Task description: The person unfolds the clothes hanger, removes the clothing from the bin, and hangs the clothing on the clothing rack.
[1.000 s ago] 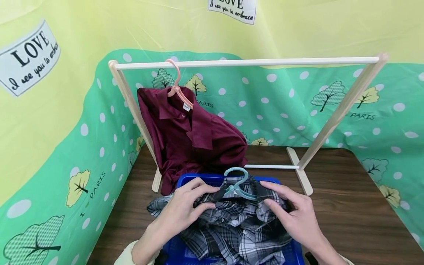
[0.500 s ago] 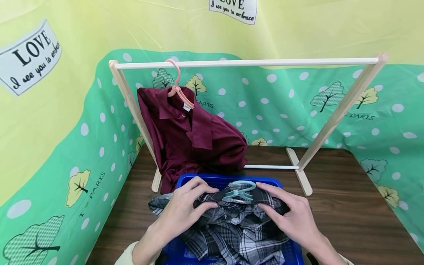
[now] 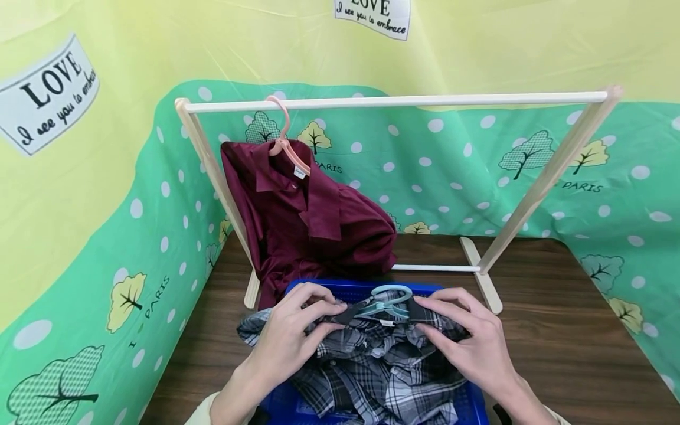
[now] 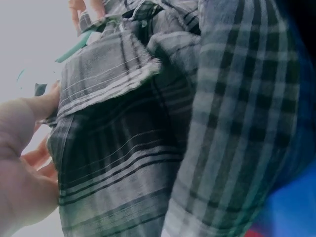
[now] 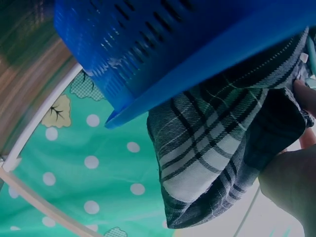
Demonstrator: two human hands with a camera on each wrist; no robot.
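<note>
A black, grey and white plaid shirt lies bunched over a blue basket. Inside its collar sits a light blue hanger, its hook tipped up between the two hands. My left hand pinches the collar's left side between thumb and fingers, and my right hand pinches the right side. In the left wrist view, the left hand is at the edge of the plaid cloth. The right wrist view has the right hand holding the shirt beside the basket's rim.
Behind the basket stands a garment rack with a white rail and wooden legs. A maroon shirt hangs at its left on a pink hanger. Dark wooden table extends to the right; patterned cloth surrounds it.
The hanger hook tipped down toward the shirt, then rose slightly. Both hands keep hold of the collar, shifting a little; a white label now shows below the hanger.
</note>
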